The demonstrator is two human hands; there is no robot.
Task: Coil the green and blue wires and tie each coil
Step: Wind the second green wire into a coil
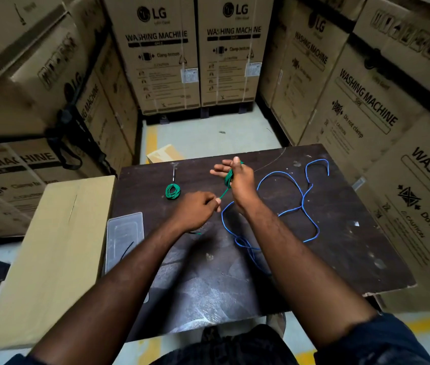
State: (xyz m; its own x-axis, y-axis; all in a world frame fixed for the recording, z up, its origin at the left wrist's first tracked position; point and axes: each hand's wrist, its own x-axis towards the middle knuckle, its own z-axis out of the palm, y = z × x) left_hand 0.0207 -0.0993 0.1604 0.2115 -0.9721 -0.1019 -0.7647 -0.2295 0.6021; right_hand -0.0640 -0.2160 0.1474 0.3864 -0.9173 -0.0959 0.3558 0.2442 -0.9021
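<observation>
**Op:** Head cam looks down at the bench (327, 259). My right hand (240, 180) is up off the top w/ green wire (229, 177) looped round the fingers. Fingers are spread a bit, I think so the loops stay one size.

**Pal:** And the other hand?

**Op:** Left hand (195, 210) is low & near, grip pinched shut on the loose green end. That bit runs tight from the pinch up to the loops, prob so each turn sits snug.

**Pal:** So right grip is shut too?

**Op:** Sort of. It's holding the green loops, wrapped round them, w/ some fingers sticking out.

**Pal:** What else is on there?

**Op:** One small green coil (173, 191) lies flat, well off to the left, looks done. Can't tell if it's tied. The blue wire (298, 196) lies loose in big curls on the right side, one bit passing under my right arm. Not coiled yet. A clear lid (124, 238) sits at the left edge w/ a thin dark strip on it, maybe a tie, too small to be sure.

**Pal:** How far along?

**Op:** Green nearly wound, I'd say. Blue is all still to do.
</observation>
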